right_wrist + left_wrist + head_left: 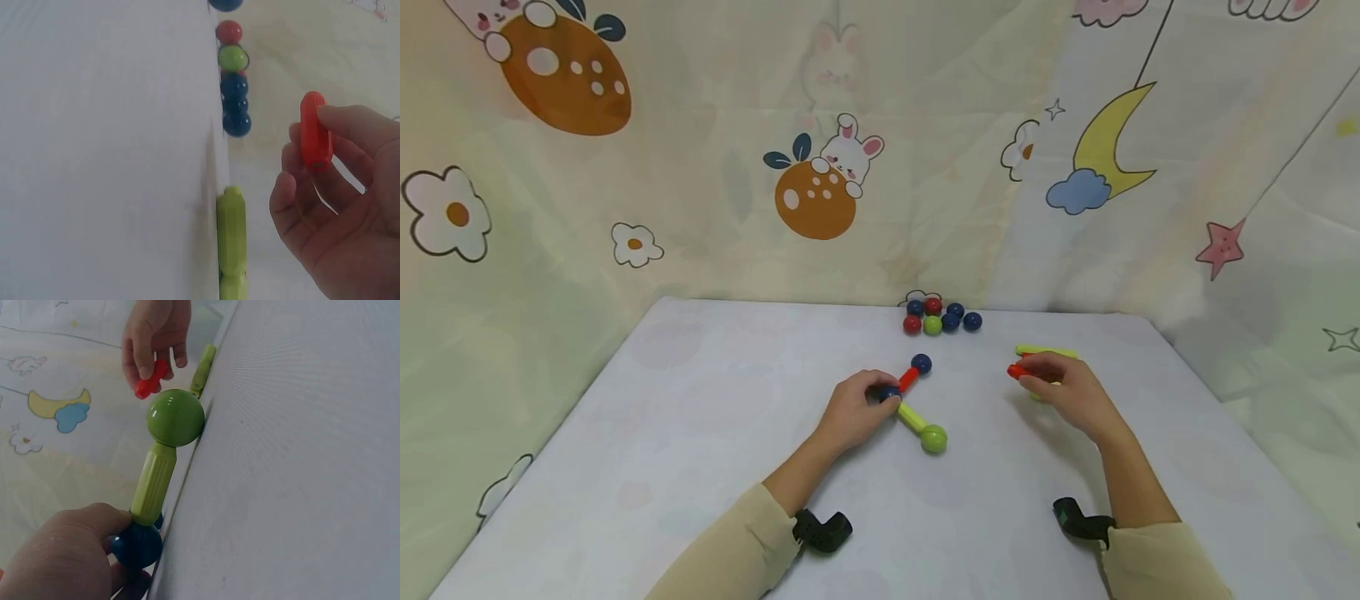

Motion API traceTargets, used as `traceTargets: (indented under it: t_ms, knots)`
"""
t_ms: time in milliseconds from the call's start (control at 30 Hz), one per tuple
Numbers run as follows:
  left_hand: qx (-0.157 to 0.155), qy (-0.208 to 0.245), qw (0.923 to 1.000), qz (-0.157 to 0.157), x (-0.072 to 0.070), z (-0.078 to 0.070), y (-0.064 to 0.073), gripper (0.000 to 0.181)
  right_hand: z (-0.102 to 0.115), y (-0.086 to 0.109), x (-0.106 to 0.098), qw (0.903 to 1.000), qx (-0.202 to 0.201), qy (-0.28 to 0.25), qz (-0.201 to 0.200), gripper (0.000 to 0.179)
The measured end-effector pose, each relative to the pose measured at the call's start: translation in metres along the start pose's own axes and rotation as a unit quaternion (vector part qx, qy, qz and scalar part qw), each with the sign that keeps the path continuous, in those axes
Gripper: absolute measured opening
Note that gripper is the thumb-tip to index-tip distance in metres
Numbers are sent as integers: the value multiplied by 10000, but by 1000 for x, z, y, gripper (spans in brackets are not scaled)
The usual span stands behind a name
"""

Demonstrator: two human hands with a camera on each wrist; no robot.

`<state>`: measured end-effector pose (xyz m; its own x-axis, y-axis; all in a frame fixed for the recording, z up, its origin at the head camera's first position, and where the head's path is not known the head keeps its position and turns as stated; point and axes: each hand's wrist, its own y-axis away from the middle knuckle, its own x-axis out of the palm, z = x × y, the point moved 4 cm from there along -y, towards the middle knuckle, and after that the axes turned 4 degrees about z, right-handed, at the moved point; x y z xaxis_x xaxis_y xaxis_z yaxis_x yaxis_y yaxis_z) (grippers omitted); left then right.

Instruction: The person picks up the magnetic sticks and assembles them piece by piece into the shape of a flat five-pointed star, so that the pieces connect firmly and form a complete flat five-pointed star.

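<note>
My left hand (853, 410) pinches a dark blue ball (136, 546) at the corner of a joined piece on the table. From that ball a red rod (908, 380) runs to another blue ball (921, 363), and a yellow-green rod (912, 418) runs to a green ball (933, 439). Farther right, my right hand (1070, 393) holds a short red rod (315, 131) between thumb and fingers, raised off the tabletop. Yellow-green rods (1047, 352) lie by and partly behind that hand; how many is hidden.
A cluster of loose red, blue and green balls (932, 325) sits near the back edge of the white table (700, 433). A patterned cloth (700, 167) hangs behind it. Black wrist cameras (823, 532) are strapped at both cuffs.
</note>
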<state>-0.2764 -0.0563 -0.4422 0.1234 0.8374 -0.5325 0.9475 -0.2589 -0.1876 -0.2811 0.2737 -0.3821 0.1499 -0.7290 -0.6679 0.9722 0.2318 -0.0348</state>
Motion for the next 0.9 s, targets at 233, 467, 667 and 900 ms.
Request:
traceTargets:
  t_ms: [233, 467, 667, 900]
  knots:
    - [-10, -19, 10000, 21, 0, -2, -1, 22, 6, -12, 15, 9993, 96, -318, 153, 37]
    - [-12, -55, 10000, -29, -1, -2, 0, 22, 12, -27, 31, 9981, 304, -447, 291, 36]
    - [-55, -65, 10000, -37, 0, -1, -1, 22, 14, -42, 47, 9969, 514, -494, 332, 35]
    - [-110, -63, 9999, 13, 1, 0, -1, 21, 17, -55, 66, 9975, 397, -416, 413, 32]
